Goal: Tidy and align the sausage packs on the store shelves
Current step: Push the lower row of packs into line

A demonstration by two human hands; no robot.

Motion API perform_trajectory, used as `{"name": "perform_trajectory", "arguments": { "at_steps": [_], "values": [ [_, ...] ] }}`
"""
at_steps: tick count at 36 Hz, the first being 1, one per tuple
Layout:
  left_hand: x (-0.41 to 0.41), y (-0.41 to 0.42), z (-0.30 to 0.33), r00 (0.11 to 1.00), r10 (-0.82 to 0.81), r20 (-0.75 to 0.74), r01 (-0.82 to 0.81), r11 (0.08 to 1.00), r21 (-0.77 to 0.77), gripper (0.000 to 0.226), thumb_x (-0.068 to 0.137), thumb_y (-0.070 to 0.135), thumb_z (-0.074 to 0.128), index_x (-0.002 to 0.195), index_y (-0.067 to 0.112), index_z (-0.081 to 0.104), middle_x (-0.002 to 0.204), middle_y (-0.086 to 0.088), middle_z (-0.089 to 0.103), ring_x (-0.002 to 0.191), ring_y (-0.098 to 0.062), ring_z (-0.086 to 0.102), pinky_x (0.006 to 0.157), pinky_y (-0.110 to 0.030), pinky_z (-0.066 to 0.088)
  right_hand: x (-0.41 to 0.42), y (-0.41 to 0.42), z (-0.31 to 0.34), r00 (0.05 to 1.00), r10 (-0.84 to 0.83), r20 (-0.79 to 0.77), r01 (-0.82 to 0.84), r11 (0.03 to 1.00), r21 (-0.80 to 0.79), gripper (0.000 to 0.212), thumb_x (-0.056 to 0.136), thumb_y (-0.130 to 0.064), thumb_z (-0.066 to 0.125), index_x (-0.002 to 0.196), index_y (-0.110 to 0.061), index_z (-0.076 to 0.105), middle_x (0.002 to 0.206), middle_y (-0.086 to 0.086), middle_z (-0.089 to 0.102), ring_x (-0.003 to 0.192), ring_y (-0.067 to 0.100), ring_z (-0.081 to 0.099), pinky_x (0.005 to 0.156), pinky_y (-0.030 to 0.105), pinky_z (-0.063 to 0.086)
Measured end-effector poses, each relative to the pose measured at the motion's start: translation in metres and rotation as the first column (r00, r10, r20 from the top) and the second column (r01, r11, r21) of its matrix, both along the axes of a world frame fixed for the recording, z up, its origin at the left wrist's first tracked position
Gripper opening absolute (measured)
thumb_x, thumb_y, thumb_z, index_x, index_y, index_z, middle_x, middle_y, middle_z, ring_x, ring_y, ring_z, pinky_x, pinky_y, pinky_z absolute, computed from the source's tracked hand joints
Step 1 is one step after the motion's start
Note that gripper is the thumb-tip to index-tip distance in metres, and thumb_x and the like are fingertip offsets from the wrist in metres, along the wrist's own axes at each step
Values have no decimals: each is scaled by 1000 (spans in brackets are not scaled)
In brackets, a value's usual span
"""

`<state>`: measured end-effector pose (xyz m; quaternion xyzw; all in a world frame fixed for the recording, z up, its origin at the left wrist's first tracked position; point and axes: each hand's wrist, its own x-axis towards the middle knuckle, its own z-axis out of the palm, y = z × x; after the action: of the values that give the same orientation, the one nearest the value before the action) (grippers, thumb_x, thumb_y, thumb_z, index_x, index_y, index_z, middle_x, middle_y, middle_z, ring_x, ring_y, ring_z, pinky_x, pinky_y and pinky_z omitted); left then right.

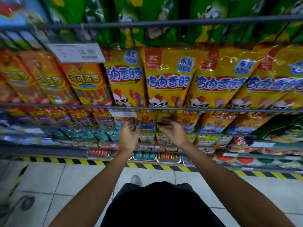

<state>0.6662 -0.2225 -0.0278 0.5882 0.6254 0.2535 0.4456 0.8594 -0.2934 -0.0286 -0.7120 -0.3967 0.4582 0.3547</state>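
**Both hands at the lion-print sausage packs**

Head view: both arms reached forward to the wire shelf rack. The left hand was raised at the row of orange lion-print sausage packs, fingers curled toward the front of one pack; blur hid whether it actually gripped it. The right hand sat just beside it at the same row, fingers bent around the lower edge of a pack, though the grip was too smeared to confirm. One tier above, yellow chicken sausage packs stood side by side behind the front rail. A price tag hung at the upper left rail.
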Motion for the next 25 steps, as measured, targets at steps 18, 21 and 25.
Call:
{"name": "perform_trajectory", "arguments": {
  "at_steps": [18,21,25],
  "values": [
    [-21,34,-7,978,-153,-139,186,945,270,39,94,33,74,118,3,74,105,-11,77,89,-26,72,82,-33,56,-53,20,-10,914,-319,250,296,947,127,18,96,-29,72,105,-13,72,91,-6,69,77,4,61,86,35,56],
    [-19,36,-2,979,-139,-146,181,926,332,32,93,33,76,112,7,78,99,-7,79,79,-20,70,73,-30,55,-54,21,0,897,-360,255,321,929,185,17,97,-21,69,109,-10,75,88,-2,71,74,7,64,75,27,53],
    [-9,31,8,986,-151,-71,166,913,372,25,92,29,77,104,8,80,96,-4,79,83,-18,71,79,-31,59,-44,21,13,865,-419,276,360,902,240,20,99,-15,66,114,-6,75,81,17,73,55,23,53,49,26,37]
  ]
}}
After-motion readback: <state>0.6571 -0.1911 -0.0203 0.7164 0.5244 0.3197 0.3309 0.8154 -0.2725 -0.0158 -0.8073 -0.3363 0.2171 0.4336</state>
